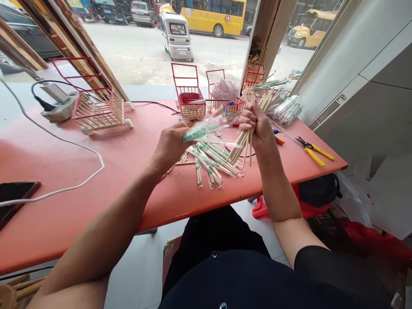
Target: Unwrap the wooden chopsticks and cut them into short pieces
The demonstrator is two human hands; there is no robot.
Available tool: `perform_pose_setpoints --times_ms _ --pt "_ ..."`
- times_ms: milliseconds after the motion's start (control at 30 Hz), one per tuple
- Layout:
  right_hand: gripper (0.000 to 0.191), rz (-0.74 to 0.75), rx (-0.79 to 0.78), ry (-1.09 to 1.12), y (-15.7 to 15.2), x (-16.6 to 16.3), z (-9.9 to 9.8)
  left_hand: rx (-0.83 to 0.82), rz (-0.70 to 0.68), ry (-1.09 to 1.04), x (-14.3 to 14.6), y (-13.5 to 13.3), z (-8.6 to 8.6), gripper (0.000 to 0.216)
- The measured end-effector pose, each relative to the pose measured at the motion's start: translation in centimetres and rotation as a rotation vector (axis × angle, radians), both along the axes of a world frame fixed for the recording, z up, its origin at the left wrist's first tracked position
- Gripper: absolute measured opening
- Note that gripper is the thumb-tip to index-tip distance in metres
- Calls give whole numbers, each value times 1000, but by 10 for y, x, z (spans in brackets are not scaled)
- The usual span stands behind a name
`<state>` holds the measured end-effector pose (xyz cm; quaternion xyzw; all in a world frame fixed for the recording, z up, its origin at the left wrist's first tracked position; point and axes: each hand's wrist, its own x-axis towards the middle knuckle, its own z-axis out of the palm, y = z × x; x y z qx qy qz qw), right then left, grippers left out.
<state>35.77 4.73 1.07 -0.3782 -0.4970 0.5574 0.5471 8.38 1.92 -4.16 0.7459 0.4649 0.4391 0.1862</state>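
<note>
My left hand is closed on clear plastic chopstick wrappers with green print, which look blurred. Gripped in my right hand is a bundle of bare wooden chopsticks, their ends sticking out above and below the fist. On the table beneath both hands lies a loose pile of wrapped chopsticks, pointing in several directions. Behind my hands stand small stick-built carts, one with a red lining and another holding a pale pink bundle.
A larger stick cart stands at the left, near a power strip and a white cable. A phone lies at the left edge. Yellow-handled pliers rest at the right, below a clear packet. A window is behind the table.
</note>
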Motion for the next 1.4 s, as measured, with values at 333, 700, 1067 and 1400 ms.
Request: perform_pose_setpoints --times_ms 333,700,1067,1400 --pt "68 368 -28 -179 -38 -53 -17 -676 -39 -1077 4 -20 33 35" --pt "30 504 95 -593 -56 -78 -21 -593 -54 -1371 14 -27 39 33" --pt "34 474 34 -420 -64 -80 -21 -587 5 -1202 35 -38 36 48" --pt "54 574 -39 -325 -52 -68 -25 -577 18 -1213 28 -40 31 24"
